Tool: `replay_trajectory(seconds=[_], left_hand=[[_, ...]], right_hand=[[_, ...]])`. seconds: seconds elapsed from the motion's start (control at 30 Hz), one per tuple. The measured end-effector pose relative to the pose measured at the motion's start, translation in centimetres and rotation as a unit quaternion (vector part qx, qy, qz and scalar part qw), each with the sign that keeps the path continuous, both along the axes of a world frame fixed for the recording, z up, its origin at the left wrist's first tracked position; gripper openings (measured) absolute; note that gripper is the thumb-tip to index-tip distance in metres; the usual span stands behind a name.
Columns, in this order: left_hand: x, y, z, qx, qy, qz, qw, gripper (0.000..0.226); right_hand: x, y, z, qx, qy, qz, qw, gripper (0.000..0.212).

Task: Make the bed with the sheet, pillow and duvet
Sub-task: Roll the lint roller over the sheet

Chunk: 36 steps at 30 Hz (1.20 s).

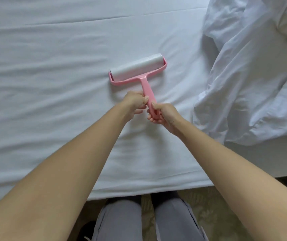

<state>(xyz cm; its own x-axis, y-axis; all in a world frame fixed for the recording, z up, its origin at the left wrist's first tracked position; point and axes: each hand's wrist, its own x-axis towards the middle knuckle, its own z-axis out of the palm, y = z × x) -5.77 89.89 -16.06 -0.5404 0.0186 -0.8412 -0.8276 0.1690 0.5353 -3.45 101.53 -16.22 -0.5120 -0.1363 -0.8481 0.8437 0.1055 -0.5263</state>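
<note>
The white cotton sheet (52, 87) lies spread flat, with the pink plastic lint roller (140, 77) resting on its middle. The handle's end is wrapped by the curled fingers of the right hand (162, 113) and pinched higher up by the left hand (134, 103). If pressed hard, the sheet could be dragged into creases by the sticky white drum (136, 67), or the crumpled white duvet (252, 75) nearby could be snagged.

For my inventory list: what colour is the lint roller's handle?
The handle is pink; the head view shows it best.

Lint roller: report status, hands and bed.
Gripping lint roller handle: left hand, right hand. Roller rests on sheet. Bunched duvet at right, clear of it.
</note>
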Motion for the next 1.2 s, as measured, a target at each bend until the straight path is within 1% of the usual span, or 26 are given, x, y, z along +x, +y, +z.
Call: replay_trajectory(seconds=[0.1,0.23,0.43,0.6,0.67,0.8,0.9,0.97,1.03,1.13,1.2], left_hand=[[2.7,0.8,-0.6,0.031,-0.005,-0.039,0.999,0.018],[6.7,1.9,-0.5,0.071,-0.024,-0.046,0.996,0.024],[13.6,4.5,-0.1,0.079,-0.044,-0.066,0.994,0.024],[20.3,8.0,0.5,0.074,-0.065,-0.058,0.993,0.025],[22.9,9.3,1.1,0.083,-0.068,-0.048,0.993,0.025],[26.6,10.9,2.4,0.095,-0.040,-0.026,0.994,0.018],[27.4,11.0,3.4,0.090,-0.023,-0.003,0.996,0.015],[26.7,10.8,4.1,0.093,0.000,0.012,0.996,0.018],[25.3,10.4,4.5,0.082,0.032,0.016,0.996,0.021],[22.0,9.6,5.0,0.059,0.084,0.015,0.995,0.020],[19.7,9.0,5.5,0.049,0.105,0.033,0.993,0.022]], right_hand=[[3.0,1.6,-0.7,-0.006,-0.012,-0.028,1.000,0.032],[7.2,3.1,-0.9,-0.001,-0.013,-0.027,1.000,0.032],[14.0,6.1,-0.5,0.003,-0.023,-0.008,1.000,0.033],[20.5,9.5,0.3,-0.013,-0.057,-0.010,0.998,0.031],[23.0,10.6,1.1,-0.001,-0.049,0.002,0.999,0.030],[26.8,11.6,3.0,0.053,-0.005,0.020,0.998,0.031],[27.4,11.6,4.7,0.044,0.020,0.013,0.999,0.032],[26.6,11.5,5.7,0.033,0.044,0.023,0.998,0.032],[25.1,11.2,6.4,0.024,0.069,0.039,0.997,0.032],[21.8,10.2,6.5,0.025,0.110,0.057,0.992,0.032],[19.3,9.1,6.3,0.028,0.138,0.061,0.988,0.032]])
